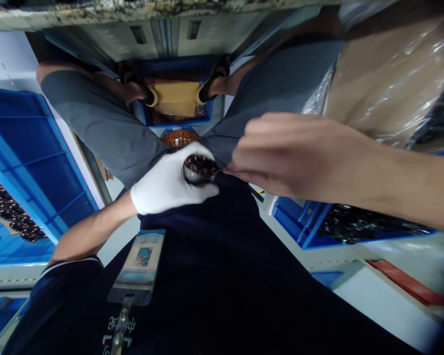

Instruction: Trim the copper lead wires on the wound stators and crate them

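My left hand, in a white glove, curls around a small round black motor part. Copper-coloured bits show inside its open top, which faces up. To its right, my bare right hand is closed, with the fingertips pinched together and slightly blurred. A thin copper-coloured wire runs from the part's rim to these fingertips. Both hands are over my lap, in front of my dark shirt. The tips of the right fingers are partly hidden.
Between my feet stands a blue bin with a yellow block. A blue crate at left has many dark copper-coloured parts beside it. Another blue crate at right holds black pieces. Plastic-wrapped cardboard lies at upper right.
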The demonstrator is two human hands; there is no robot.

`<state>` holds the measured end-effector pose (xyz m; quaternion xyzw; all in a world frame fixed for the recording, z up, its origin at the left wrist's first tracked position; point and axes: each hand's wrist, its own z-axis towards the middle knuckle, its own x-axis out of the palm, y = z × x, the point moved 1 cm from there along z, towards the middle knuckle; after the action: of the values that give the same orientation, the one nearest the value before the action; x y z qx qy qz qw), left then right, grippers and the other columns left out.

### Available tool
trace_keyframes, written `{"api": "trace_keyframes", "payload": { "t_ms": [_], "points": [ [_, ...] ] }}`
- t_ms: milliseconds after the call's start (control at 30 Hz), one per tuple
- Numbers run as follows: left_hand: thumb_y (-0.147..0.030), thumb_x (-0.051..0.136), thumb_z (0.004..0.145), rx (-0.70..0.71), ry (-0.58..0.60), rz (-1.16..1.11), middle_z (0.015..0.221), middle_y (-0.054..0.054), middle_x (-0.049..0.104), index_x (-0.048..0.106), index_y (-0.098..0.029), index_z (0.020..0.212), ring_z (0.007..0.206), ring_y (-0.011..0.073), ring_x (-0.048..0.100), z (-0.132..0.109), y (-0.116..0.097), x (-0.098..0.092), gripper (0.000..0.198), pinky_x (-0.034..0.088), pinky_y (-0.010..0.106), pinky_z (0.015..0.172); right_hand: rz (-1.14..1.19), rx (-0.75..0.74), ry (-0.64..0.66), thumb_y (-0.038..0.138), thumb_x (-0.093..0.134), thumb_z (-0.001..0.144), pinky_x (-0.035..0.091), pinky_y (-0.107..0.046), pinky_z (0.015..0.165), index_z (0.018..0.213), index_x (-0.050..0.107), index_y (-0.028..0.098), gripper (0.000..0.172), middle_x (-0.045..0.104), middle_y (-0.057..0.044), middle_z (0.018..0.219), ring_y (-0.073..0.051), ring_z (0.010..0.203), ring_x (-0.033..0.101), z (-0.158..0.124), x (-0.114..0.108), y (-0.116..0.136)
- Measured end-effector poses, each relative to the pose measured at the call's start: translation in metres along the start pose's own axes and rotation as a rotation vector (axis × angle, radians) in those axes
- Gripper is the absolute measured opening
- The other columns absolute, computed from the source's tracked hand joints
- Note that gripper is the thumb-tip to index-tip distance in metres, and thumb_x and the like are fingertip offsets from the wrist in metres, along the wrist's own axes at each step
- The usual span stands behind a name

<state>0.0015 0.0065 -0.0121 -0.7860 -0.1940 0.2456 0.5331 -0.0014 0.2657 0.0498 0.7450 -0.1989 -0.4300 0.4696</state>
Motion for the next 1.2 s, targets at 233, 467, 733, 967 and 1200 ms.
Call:
{"api": "trace_keyframes", "payload": {
  "t_ms": [233,467,733,967,1200],
  "points": [
    [-0.042,0.069,0.108,0.499,-0.231,0.531,0.092,0.006,0.079,0.078,-0.027,0.100,0.088,0.0277,0.076,0.006,-0.013,-0.014,0.019,0.069,0.050,0.097,0.756,0.362,0.567,0.047,0.083,0.107,0.065,-0.031,0.064,0.095,0.074,0.024,0.028,0.079,-0.001,0.090,-0.016,0.076,0.077,-0.009,0.013,-0.033],
    [-0.037,0.076,0.090,-0.059,-0.031,-0.125,0.085,0.004,0.077,0.073,-0.024,0.102,0.078,0.0259,0.073,-0.001,-0.012,-0.006,0.018,0.061,0.041,0.080,-0.302,-0.159,0.137,0.015,0.055,0.118,0.036,-0.034,0.060,0.090,0.067,0.023,0.031,0.066,0.002,0.079,-0.014,0.068,0.052,-0.007,0.019,0.007],
    [-0.049,0.085,0.105,-0.174,-0.125,-0.642,0.103,0.005,0.082,0.063,-0.021,0.116,0.091,0.0208,0.074,-0.018,0.002,-0.012,0.037,0.055,0.034,0.091,-0.752,-0.375,-0.320,0.040,0.081,0.114,0.054,-0.033,0.067,0.117,0.078,0.024,0.016,0.077,0.001,0.092,-0.014,0.077,0.071,-0.003,-0.066,0.058],
    [-0.070,0.094,0.097,-0.133,-0.182,-0.724,0.100,0.006,0.082,0.067,-0.021,0.116,0.090,0.0227,0.073,-0.023,-0.001,-0.009,0.059,0.054,0.036,0.089,-1.287,0.030,-0.606,0.029,0.060,0.118,0.055,-0.041,0.075,0.114,0.085,0.022,0.026,0.083,-0.010,0.114,-0.026,0.094,0.078,0.054,-0.137,0.072],
    [-0.059,0.096,0.091,-0.051,-0.334,-0.835,0.097,0.004,0.084,0.079,-0.035,0.121,0.084,0.0274,0.078,-0.057,0.002,-0.021,0.042,0.062,0.042,0.083,-1.160,0.193,-0.486,0.027,0.064,0.112,0.060,-0.047,0.089,0.102,0.074,0.020,0.015,0.076,-0.015,0.104,-0.030,0.091,0.073,0.089,-0.153,0.069]
  ]
}}
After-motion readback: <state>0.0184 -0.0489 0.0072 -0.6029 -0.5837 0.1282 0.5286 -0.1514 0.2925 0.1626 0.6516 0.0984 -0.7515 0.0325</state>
